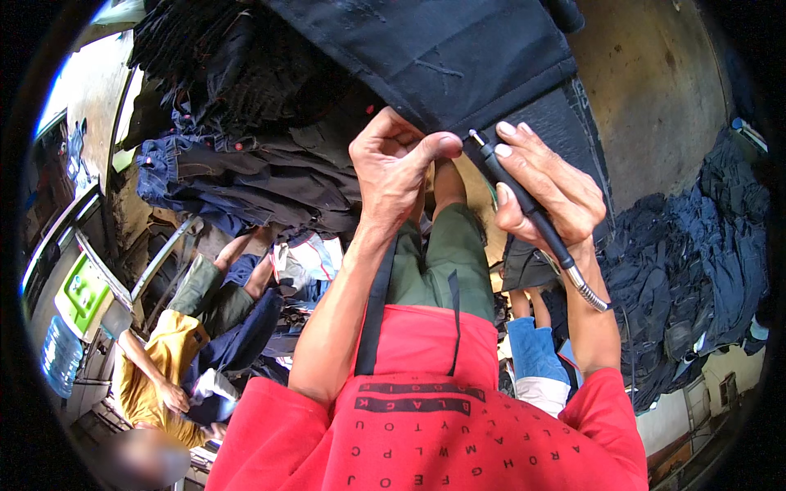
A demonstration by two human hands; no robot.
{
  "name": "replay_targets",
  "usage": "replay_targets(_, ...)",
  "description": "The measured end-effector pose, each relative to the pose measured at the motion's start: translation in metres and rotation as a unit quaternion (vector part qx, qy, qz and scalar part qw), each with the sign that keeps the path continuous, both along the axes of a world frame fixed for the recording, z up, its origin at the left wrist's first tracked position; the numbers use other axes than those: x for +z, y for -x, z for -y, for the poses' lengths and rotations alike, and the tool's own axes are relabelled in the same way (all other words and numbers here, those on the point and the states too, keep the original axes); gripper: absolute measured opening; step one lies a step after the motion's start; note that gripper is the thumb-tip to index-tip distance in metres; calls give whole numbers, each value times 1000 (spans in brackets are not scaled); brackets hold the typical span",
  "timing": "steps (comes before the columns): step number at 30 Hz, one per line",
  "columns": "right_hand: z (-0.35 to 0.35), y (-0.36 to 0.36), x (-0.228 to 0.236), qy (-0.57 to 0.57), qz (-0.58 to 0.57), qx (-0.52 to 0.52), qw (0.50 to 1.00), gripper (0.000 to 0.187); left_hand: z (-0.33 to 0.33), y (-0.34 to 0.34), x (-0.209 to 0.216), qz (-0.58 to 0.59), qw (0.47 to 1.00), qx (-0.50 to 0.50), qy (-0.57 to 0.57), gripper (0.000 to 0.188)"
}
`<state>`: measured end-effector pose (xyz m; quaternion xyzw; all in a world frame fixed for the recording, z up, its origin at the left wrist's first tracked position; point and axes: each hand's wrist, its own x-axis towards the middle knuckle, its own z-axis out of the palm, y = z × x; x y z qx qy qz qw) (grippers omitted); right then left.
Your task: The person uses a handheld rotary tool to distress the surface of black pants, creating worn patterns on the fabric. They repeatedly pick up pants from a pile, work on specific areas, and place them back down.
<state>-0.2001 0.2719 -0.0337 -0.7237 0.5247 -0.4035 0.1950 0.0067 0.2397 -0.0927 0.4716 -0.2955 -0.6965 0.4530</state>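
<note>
My left hand (391, 170) is closed, thumb against bent fingers, at the near edge of a dark navy garment piece (475, 61) with a stitched hem. My right hand (565, 190) grips a black pen-shaped tool (536, 214) between thumb and fingers. The tool has a short metal tip, pointing toward my left thumb at the fabric's edge, and a spring-like metal sleeve at its rear end near my wrist. Whether the tip touches the cloth, I cannot tell. Under the garment, a black board-like surface (591, 139) shows along its right side.
Dark garments (246, 176) are heaped at the left, and more dark clothing (679, 278) is piled at the right. A person in a yellow shirt (160, 364) sits at lower left, near a green tray (79, 290) and a blue water bottle (61, 356). Another person's legs (532, 307) show behind my right arm.
</note>
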Motion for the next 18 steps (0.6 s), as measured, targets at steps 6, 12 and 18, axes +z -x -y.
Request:
replay_targets(6,1,0,0,3,-9,-21,1000,30,1,-1,-2,0,1000,1,6,25)
replay_targets(12,0,1,-1,-2,-9,-30,1000,30,1,-4,-4,8,1000,-9,10,25)
replay_targets(18,0,3,-1,-2,-18,-42,999,31,1,-2,-5,-6,1000,-4,7,26)
